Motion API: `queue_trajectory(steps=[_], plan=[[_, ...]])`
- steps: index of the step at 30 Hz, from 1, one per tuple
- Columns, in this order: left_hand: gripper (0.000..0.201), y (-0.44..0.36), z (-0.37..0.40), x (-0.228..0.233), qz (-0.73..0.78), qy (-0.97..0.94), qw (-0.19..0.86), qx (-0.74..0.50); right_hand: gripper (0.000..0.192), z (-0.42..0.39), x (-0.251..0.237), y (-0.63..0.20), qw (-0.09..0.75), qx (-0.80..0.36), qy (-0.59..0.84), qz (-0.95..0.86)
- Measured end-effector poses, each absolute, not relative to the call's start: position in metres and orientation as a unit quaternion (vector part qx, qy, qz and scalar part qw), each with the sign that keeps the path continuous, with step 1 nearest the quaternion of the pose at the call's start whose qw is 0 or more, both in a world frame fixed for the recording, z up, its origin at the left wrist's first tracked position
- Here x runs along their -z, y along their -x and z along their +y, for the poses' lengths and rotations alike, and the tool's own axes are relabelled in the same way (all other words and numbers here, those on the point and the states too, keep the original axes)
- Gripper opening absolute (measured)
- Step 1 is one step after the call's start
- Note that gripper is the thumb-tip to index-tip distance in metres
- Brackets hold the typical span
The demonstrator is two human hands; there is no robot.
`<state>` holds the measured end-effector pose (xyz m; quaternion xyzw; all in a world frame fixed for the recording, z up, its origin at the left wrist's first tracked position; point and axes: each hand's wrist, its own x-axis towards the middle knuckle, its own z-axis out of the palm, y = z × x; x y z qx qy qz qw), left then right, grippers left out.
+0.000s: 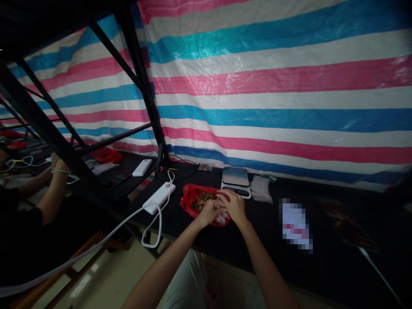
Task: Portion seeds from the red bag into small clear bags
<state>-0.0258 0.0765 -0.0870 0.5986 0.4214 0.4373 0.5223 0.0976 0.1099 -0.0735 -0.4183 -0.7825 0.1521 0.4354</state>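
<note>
Both hands are together over the right side of a red plastic bag (pixel 189 198), which lies open on the black table with small brown and yellowish dried pieces (pixel 202 201) inside. Between the hands is a small clear plastic bag (pixel 221 220), partly covered by fingers. My left hand (pixel 210 214) pinches it from the left, thumb toward the other hand. From above and the right, the fingers of my right hand (pixel 234 206) close on the same bag. Just behind the right hand stands a digital scale (pixel 236 177) with a flat metal top. How full the clear bag is, I cannot tell.
Clear plastic bags (pixel 261 189) lie right of the scale, a small filled packet (pixel 205 167) left of it. A white power bank (pixel 159 198) with a looped cable sits at left. Further right are a pixelated sheet (pixel 295 225) and a dark tablet (pixel 347 223). A co-worker's arm (pixel 54 189) shows beyond the black frame.
</note>
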Motion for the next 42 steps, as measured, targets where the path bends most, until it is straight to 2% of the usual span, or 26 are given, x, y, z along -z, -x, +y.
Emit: queue_trajectory(steps=[6,9,17,26,34,42], plan=[[0.038,0.028,0.074,0.091,0.414,-0.602,0.524,-0.438,0.030,0.112,0.073,-0.098,0.360,-0.148,0.455,-0.801],[0.038,0.029,0.075,0.092,0.428,-0.606,0.511,-0.435,0.029,0.113,0.074,-0.097,0.381,-0.165,0.443,-0.795],[0.036,0.026,0.073,0.090,0.395,-0.564,0.584,-0.430,0.028,0.117,0.079,-0.095,0.427,-0.197,0.429,-0.771],[0.039,0.028,0.074,0.099,0.404,-0.569,0.564,-0.442,0.024,0.120,0.083,-0.092,0.446,-0.256,0.397,-0.760],[0.045,0.032,0.063,0.097,0.367,-0.523,0.657,-0.400,0.024,0.126,0.083,-0.094,0.485,-0.395,0.361,-0.692],[0.043,0.038,0.056,0.094,0.376,-0.544,0.655,-0.366,0.029,0.127,0.081,-0.096,0.495,-0.439,0.352,-0.662]])
